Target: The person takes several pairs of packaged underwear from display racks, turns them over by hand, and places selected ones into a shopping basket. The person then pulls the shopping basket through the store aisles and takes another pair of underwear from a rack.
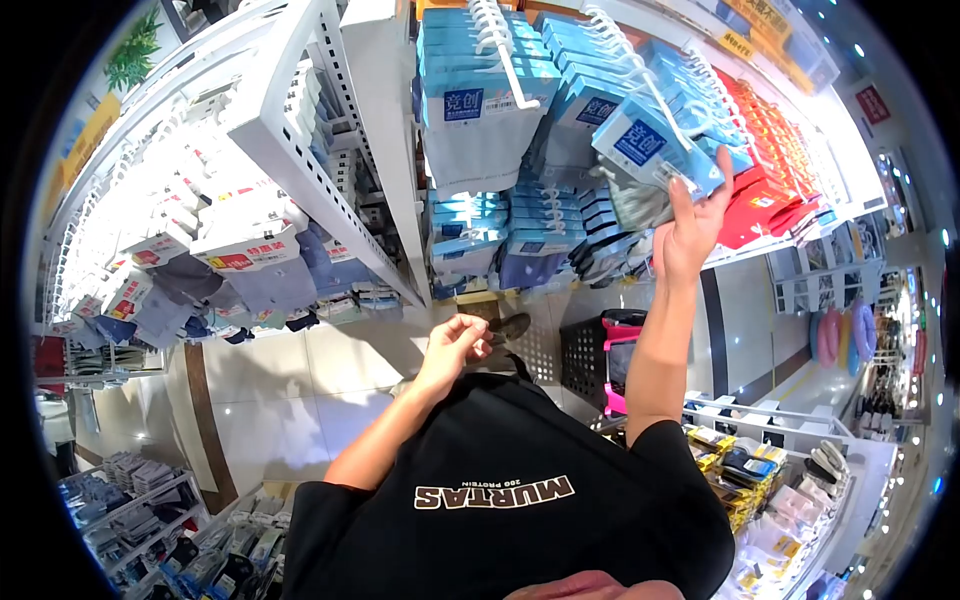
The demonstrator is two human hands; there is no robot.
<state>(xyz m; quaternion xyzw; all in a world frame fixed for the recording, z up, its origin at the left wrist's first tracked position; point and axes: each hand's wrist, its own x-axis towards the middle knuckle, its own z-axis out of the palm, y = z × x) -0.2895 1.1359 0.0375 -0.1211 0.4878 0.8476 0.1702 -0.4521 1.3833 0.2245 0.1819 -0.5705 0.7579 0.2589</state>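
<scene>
Right hand: from where I am standing, one right hand [688, 232] is reaching to the far right, its fingers [723, 165] bending and its thumb pressing in front, together pinching one packet.
Pinched packet: this one light-blue packet [640, 140] is tilting at the near end of a white hook [653, 92], its single dark-blue label showing; whether the hook is bearing it, I cannot tell.
Left hand: one left hand [450, 352] is hovering lower and to the left, over the floor [340, 365], its fingers curling loosely inward; I am seeing nothing between them, though I cannot tell whether the tips are meeting.
Blue stock: three upper columns are hanging side by side, the left column [488, 100] standing straightest, each holding more packets than I am able to count.
Red stock: one column of red packets [765, 180] is hanging just right of the blue.
Left rack: one white rack [310, 165] is standing on the left, many pale packs [245, 235] crowding it.
Floor: one black-and-pink basket [615, 365] is standing left of the right forearm, and one shoe [515, 326] is showing beyond the left hand.
Clothing: one black shirt [480, 435] is filling the near middle, one lettered print [497, 495] crossing it.
</scene>
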